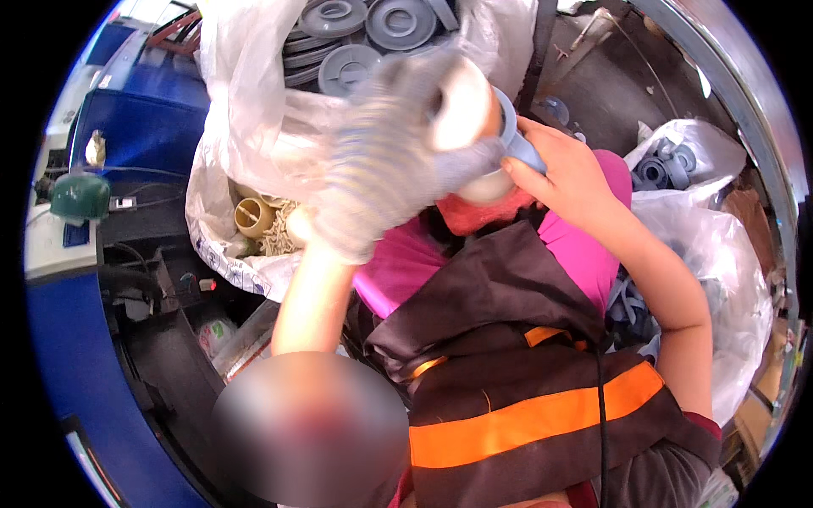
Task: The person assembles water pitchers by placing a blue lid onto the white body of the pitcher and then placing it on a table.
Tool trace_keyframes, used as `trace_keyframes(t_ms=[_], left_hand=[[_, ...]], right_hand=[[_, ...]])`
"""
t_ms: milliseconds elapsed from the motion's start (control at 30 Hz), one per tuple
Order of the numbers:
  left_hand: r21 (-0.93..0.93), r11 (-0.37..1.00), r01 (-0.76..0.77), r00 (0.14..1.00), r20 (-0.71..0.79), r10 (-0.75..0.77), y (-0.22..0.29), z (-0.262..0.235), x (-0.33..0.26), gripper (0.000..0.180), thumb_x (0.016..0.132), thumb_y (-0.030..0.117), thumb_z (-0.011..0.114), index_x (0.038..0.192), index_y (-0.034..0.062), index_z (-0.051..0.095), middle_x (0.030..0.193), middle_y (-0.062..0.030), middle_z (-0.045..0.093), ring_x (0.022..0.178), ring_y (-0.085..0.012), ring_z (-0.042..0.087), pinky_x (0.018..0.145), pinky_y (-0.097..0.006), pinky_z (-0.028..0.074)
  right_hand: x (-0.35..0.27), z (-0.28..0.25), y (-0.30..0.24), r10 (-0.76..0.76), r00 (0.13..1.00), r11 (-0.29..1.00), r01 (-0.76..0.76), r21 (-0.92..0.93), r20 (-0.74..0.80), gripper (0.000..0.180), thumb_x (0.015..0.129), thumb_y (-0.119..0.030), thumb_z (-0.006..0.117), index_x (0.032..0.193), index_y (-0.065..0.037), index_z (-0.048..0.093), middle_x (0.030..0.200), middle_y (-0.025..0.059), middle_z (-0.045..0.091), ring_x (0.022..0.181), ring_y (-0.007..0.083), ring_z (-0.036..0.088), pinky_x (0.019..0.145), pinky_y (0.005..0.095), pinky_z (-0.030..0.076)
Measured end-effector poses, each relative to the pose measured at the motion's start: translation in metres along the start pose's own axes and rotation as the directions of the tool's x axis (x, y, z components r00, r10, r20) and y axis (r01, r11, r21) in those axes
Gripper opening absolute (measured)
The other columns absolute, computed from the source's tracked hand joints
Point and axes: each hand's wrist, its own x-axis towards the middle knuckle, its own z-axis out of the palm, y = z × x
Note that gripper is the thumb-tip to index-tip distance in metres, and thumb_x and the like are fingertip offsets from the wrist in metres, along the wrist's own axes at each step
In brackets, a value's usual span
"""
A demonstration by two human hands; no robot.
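Observation:
My left hand, in a grey striped knit glove, is smeared by motion. Its fingers and thumb curve round a cream-white round piece with a brownish side; its exact kind is unclear. Against that piece sits a blue-grey plastic ring with a tab. My bare right hand pinches the tab between thumb and fingers. Just below the ring, another pale rounded surface shows above a red pad on my lap. Whether the pale parts are one piece I cannot tell.
Ahead, a white sack holds several grey round lids. Cream plastic rings and scraps fill a bag at left. Clear bags with grey-blue parts stand at right. A blue machine borders the left side.

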Motion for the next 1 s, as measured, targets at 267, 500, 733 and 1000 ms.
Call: trace_keyframes(t_ms=[267,500,733,1000], left_hand=[[0.186,0.982,-0.030,0.999,0.045,0.022,0.014,0.022,0.003,0.074,0.061,0.039,0.083,0.123,0.0083,0.057,0.114,-0.0227,0.056,0.106,-0.0395,0.055,0.089,-0.045,0.047],[0.222,0.962,-0.161,0.984,-0.042,0.174,0.023,-0.039,0.046,0.051,0.068,0.034,0.079,0.108,0.0071,0.063,0.086,-0.0138,0.062,0.082,-0.0302,0.062,0.073,-0.037,0.050],[0.237,0.938,-0.251,0.960,-0.060,0.272,0.054,-0.045,0.045,0.038,0.073,0.026,0.075,0.102,0.0043,0.064,0.097,-0.0111,0.067,0.083,-0.0253,0.063,0.075,-0.035,0.050],[0.194,0.978,-0.082,0.997,0.024,0.079,0.008,0.032,0.014,0.064,0.071,0.034,0.074,0.126,0.0064,0.054,0.114,-0.0176,0.058,0.104,-0.0350,0.056,0.091,-0.043,0.045]], right_hand=[[-0.038,-0.015,0.007,0.175,0.978,0.977,-0.158,-0.140,0.115,0.028,0.086,-0.023,0.058,0.099,-0.003,0.043,0.080,0.0174,0.061,0.075,0.0396,0.061,0.065,0.0497,0.048],[-0.038,0.006,0.009,0.168,0.986,0.970,-0.164,-0.180,0.010,0.027,0.088,-0.019,0.057,0.102,-0.004,0.040,0.072,0.0200,0.060,0.067,0.0411,0.060,0.056,0.0506,0.046],[-0.047,0.005,0.011,0.180,0.983,0.970,-0.181,-0.163,-0.021,0.028,0.087,-0.018,0.057,0.102,-0.003,0.039,0.071,0.0207,0.059,0.066,0.0424,0.060,0.056,0.0516,0.046],[-0.043,0.008,0.012,0.166,0.985,0.979,-0.159,-0.128,0.042,0.028,0.089,-0.019,0.055,0.105,-0.003,0.040,0.076,0.0209,0.060,0.070,0.0399,0.062,0.058,0.0493,0.047]])
